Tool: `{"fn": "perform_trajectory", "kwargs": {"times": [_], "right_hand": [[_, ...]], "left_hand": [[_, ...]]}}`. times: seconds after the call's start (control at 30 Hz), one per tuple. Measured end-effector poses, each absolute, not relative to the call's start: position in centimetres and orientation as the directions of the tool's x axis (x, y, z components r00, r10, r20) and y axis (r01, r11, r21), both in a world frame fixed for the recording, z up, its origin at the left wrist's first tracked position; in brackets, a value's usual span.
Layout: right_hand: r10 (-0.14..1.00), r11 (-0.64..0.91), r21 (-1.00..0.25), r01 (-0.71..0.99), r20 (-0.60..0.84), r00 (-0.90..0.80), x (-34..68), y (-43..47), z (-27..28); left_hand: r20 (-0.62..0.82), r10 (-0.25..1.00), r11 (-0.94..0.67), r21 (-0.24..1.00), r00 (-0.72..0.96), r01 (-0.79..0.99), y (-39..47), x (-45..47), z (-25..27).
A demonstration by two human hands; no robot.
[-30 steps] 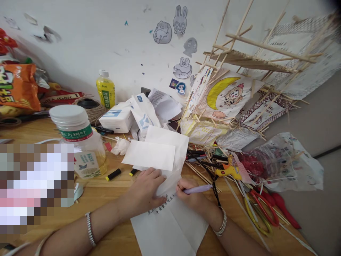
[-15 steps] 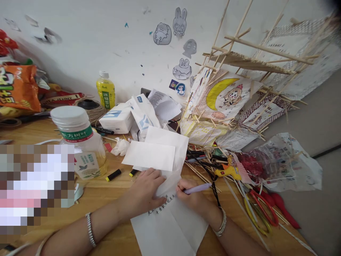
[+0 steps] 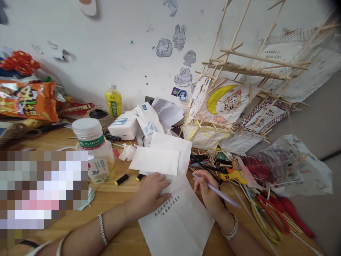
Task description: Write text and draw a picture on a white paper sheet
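Observation:
A sheet of white paper (image 3: pixel 183 220) with two lines of handwritten characters lies on the wooden desk before me. My left hand (image 3: pixel 153 192) rests on the sheet's upper left edge, its fingers stretched out. Off the sheet's right edge, my right hand (image 3: pixel 209 192) grips a lilac pen (image 3: pixel 223 195), whose one end points up left and the other down right. Beyond the left fingers lie a blank white slip (image 3: pixel 154 160) and another white sheet (image 3: pixel 183 149) partly under it. A black marker cap with a yellow end (image 3: pixel 122 179) lies left of my left hand.
At left stand a large plastic jar (image 3: pixel 93 153) and a yellow drink bottle (image 3: pixel 113 101), with tissue packs (image 3: pixel 124 124) behind. At right are a stick frame with drawn panels (image 3: pixel 226 99), a yellow glue gun (image 3: pixel 234 174) and red-handled scissors (image 3: pixel 274 213). A pixelated patch covers the lower left.
My right hand has lifted off the writing and moved right, past the sheet's edge, with the pen turned in its fingers. The left hand stays on the paper. The view has shifted slightly.

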State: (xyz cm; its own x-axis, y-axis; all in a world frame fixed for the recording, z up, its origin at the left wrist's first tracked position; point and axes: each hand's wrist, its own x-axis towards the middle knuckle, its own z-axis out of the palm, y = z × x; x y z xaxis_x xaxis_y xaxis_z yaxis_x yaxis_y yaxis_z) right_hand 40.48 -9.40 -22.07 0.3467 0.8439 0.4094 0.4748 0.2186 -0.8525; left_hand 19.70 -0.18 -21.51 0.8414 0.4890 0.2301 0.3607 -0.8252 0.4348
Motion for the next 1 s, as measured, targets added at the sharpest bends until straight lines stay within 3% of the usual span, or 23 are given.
{"fn": "perform_trajectory", "kwargs": {"times": [0.1, 0.27, 0.57, 0.7, 0.77, 0.83, 0.9, 1.0], "right_hand": [[0.821, 0.230, -0.775, 0.589, 0.480, 0.310, 41.0, -9.3, -21.7], [0.902, 0.175, -0.844, 0.507, 0.343, 0.260, 41.1, -9.2, -21.5], [0.847, 0.028, -0.856, 0.517, 0.295, 0.442, 41.6, -8.6, -21.4], [0.761, 0.123, -0.753, 0.647, 0.490, 0.425, 41.8, -8.7, -20.6], [0.686, 0.235, -0.645, 0.727, 0.640, 0.346, 41.5, -9.2, -20.1], [0.662, 0.300, -0.569, 0.765, 0.702, 0.263, 41.0, -9.7, -19.6], [0.743, 0.325, -0.610, 0.723, 0.637, 0.204, 40.3, -10.3, -19.4], [0.880, 0.317, -0.777, 0.544, 0.455, 0.136, 39.2, -10.9, -19.5]], "left_hand": [[0.258, 0.492, -0.799, 0.513, 0.832, 0.314, -0.2, 19.7, -21.5], [0.255, 0.470, -0.732, 0.648, 0.845, 0.211, -0.6, 19.6, -21.0], [0.180, 0.549, -0.700, 0.633, 0.816, 0.331, -0.1, 19.6, -21.3], [0.194, 0.549, -0.723, 0.599, 0.813, 0.345, 0.2, 19.7, -21.5], [0.204, 0.531, -0.742, 0.580, 0.822, 0.336, 0.2, 19.8, -21.6], [0.214, 0.502, -0.764, 0.564, 0.838, 0.313, 0.2, 19.8, -21.6], [0.224, 0.468, -0.784, 0.552, 0.855, 0.285, 0.1, 19.8, -21.5], [0.233, 0.442, -0.799, 0.542, 0.866, 0.262, 0.0, 19.8, -21.3]]}}
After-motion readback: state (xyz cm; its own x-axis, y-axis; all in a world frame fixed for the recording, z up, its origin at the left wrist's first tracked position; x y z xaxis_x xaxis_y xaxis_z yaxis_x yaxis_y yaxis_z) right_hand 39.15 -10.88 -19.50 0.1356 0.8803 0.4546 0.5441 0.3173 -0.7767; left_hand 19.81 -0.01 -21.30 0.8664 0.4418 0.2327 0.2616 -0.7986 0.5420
